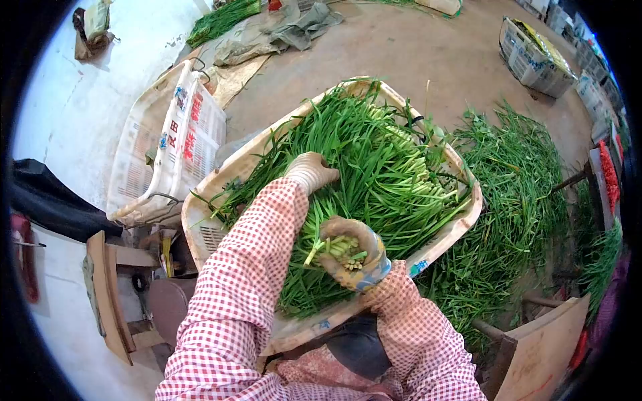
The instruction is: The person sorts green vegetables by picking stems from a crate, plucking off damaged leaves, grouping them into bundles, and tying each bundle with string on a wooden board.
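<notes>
A large white plastic basket (471,204) in front of me is heaped with long, narrow-leaved greens (361,144), their pale cut stems mostly pointing right. My right hand (354,250), in a stained glove, is closed round a bunch of greens (342,247) near the basket's front side. The cut ends of that bunch face up toward me, and one stem sticks out to the left. Farther up the heap, my left hand (312,172), also gloved, curls its fingers into the leaves; its fingertips are partly hidden among them.
Loose greens (508,200) lie piled on the floor to the right. At the left, white crates (174,134) stand by the wall, with a wooden stool (110,294) nearer. A wooden board (535,354) is at lower right. Another packed crate (535,57) sits farther back.
</notes>
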The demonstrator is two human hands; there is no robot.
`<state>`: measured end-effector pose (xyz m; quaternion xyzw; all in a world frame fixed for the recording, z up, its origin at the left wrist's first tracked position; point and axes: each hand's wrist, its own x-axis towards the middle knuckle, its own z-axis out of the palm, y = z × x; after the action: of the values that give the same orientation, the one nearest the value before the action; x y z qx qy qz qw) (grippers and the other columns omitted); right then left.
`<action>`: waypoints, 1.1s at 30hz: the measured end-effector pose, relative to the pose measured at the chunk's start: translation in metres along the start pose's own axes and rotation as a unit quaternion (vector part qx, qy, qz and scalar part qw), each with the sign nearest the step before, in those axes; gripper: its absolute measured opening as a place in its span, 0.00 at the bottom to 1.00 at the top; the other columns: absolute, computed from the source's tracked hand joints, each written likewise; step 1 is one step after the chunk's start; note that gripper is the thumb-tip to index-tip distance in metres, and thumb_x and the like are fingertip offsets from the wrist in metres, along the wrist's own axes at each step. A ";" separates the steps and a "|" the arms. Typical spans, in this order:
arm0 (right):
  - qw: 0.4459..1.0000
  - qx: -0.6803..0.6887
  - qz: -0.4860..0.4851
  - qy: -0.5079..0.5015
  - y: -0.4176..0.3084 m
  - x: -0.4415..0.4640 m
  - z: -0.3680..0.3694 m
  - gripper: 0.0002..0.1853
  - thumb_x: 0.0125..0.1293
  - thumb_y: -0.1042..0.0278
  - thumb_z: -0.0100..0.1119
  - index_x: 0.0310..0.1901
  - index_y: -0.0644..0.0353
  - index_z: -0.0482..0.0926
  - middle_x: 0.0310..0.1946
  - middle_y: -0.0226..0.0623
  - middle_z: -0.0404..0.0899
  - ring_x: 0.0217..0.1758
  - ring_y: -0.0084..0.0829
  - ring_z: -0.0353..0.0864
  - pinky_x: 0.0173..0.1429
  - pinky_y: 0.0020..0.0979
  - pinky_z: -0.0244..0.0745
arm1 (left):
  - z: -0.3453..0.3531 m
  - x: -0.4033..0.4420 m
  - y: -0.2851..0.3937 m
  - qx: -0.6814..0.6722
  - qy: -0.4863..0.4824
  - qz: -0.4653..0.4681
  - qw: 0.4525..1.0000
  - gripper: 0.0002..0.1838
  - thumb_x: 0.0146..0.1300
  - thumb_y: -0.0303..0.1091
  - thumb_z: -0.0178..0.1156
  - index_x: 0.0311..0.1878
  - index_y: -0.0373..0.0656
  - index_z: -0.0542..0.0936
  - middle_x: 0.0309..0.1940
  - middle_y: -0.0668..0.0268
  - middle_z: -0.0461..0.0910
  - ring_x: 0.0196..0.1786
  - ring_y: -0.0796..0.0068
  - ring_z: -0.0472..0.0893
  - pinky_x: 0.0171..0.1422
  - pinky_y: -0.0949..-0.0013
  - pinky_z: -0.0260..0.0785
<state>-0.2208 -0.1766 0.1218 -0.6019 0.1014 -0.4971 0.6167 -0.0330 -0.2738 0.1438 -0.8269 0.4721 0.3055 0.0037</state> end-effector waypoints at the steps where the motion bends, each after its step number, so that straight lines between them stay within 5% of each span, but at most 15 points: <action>1: 1.000 -0.009 0.004 0.001 -0.001 0.001 0.000 0.19 0.54 0.73 0.65 0.48 0.60 0.72 0.39 0.38 0.77 0.38 0.31 0.78 0.44 0.29 0.74 | 0.002 0.004 0.001 -0.018 0.016 -0.008 1.000 0.32 0.47 0.53 0.67 0.51 0.39 0.81 0.47 0.54 0.82 0.50 0.59 0.81 0.58 0.64 0.70; 3: 1.000 -0.020 0.006 0.005 -0.002 0.002 -0.001 0.19 0.54 0.74 0.65 0.48 0.61 0.72 0.40 0.39 0.77 0.39 0.31 0.78 0.44 0.29 0.74 | 0.005 0.012 -0.002 -0.022 0.032 -0.007 0.999 0.31 0.47 0.52 0.67 0.51 0.39 0.81 0.47 0.54 0.82 0.50 0.61 0.81 0.58 0.64 0.70; 7: 1.000 -0.008 0.022 -0.016 -0.005 0.004 -0.002 0.18 0.52 0.77 0.63 0.46 0.61 0.73 0.38 0.39 0.76 0.38 0.33 0.77 0.44 0.30 0.74 | -0.004 0.029 -0.026 -0.247 0.087 -0.042 0.964 0.28 0.49 0.44 0.67 0.52 0.38 0.80 0.47 0.54 0.82 0.48 0.65 0.81 0.57 0.67 0.70; 9: 0.998 -0.038 0.004 -0.056 -0.008 0.008 -0.005 0.18 0.52 0.76 0.63 0.46 0.61 0.73 0.36 0.39 0.75 0.36 0.35 0.77 0.43 0.31 0.73 | -0.027 0.032 -0.029 -0.358 0.141 0.014 0.923 0.26 0.49 0.45 0.68 0.48 0.36 0.81 0.40 0.57 0.83 0.43 0.68 0.81 0.54 0.68 0.71; 11: 0.996 -0.059 0.002 -0.063 -0.009 0.011 -0.007 0.18 0.52 0.76 0.63 0.46 0.61 0.73 0.36 0.39 0.75 0.36 0.36 0.76 0.43 0.31 0.73 | -0.069 -0.004 0.015 -0.325 0.179 0.137 0.919 0.22 0.50 0.45 0.67 0.42 0.35 0.83 0.35 0.60 0.84 0.39 0.70 0.81 0.51 0.67 0.72; 13: 0.994 -0.079 0.000 -0.074 -0.011 0.011 -0.003 0.18 0.51 0.76 0.62 0.46 0.61 0.73 0.35 0.39 0.75 0.35 0.37 0.76 0.42 0.32 0.73 | -0.094 -0.048 0.074 -0.266 0.214 0.265 0.902 0.16 0.52 0.40 0.67 0.36 0.35 0.84 0.28 0.67 0.81 0.30 0.78 0.77 0.36 0.73 0.70; 15: 0.993 -0.106 0.008 -0.045 -0.015 0.013 0.001 0.19 0.51 0.75 0.63 0.46 0.60 0.74 0.34 0.39 0.75 0.36 0.37 0.76 0.43 0.32 0.73 | -0.108 -0.054 0.115 -0.271 0.230 0.338 0.871 0.16 0.52 0.40 0.67 0.35 0.35 0.84 0.27 0.67 0.81 0.30 0.77 0.78 0.39 0.73 0.70; 18: 0.986 -0.148 0.022 -0.071 -0.023 0.019 -0.004 0.20 0.50 0.74 0.64 0.47 0.60 0.74 0.35 0.38 0.77 0.37 0.38 0.78 0.44 0.32 0.75 | -0.133 -0.063 0.159 -0.248 0.226 0.326 0.884 0.17 0.54 0.39 0.67 0.40 0.35 0.82 0.31 0.65 0.81 0.35 0.77 0.78 0.44 0.72 0.71; 20: 0.994 -0.089 0.069 -0.014 -0.007 0.006 0.000 0.21 0.50 0.74 0.66 0.48 0.60 0.73 0.38 0.36 0.79 0.38 0.32 0.79 0.46 0.30 0.76 | -0.141 -0.042 0.173 -0.024 0.373 0.473 0.798 0.21 0.58 0.42 0.62 0.47 0.35 0.80 0.32 0.58 0.83 0.37 0.67 0.82 0.49 0.62 0.73; 23: 0.996 -0.010 0.082 -0.042 0.003 0.001 -0.005 0.23 0.56 0.73 0.68 0.51 0.61 0.70 0.48 0.37 0.76 0.49 0.26 0.77 0.54 0.29 0.75 | -0.153 -0.079 0.165 -0.032 0.343 0.479 0.808 0.20 0.59 0.42 0.61 0.47 0.35 0.79 0.32 0.58 0.83 0.37 0.66 0.82 0.50 0.62 0.73; 25: 0.996 0.006 0.086 -0.009 0.000 0.005 0.002 0.22 0.54 0.74 0.66 0.51 0.60 0.71 0.42 0.31 0.77 0.42 0.24 0.77 0.49 0.25 0.73 | -0.136 -0.084 0.165 -0.032 0.313 0.502 0.806 0.20 0.59 0.42 0.61 0.48 0.35 0.79 0.33 0.58 0.83 0.38 0.66 0.82 0.50 0.62 0.73; 33: 0.985 -0.162 0.050 -0.042 -0.008 0.007 0.013 0.23 0.55 0.69 0.67 0.52 0.60 0.72 0.41 0.38 0.80 0.43 0.28 0.80 0.48 0.29 0.77 | -0.076 -0.070 0.131 -0.116 0.231 0.599 0.758 0.20 0.62 0.42 0.60 0.50 0.35 0.78 0.36 0.57 0.83 0.39 0.65 0.82 0.50 0.62 0.74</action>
<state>-0.2120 -0.1720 0.1354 -0.7085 0.1843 -0.4170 0.5388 -0.1239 -0.3140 0.2783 -0.4150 0.8185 0.0978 -0.3850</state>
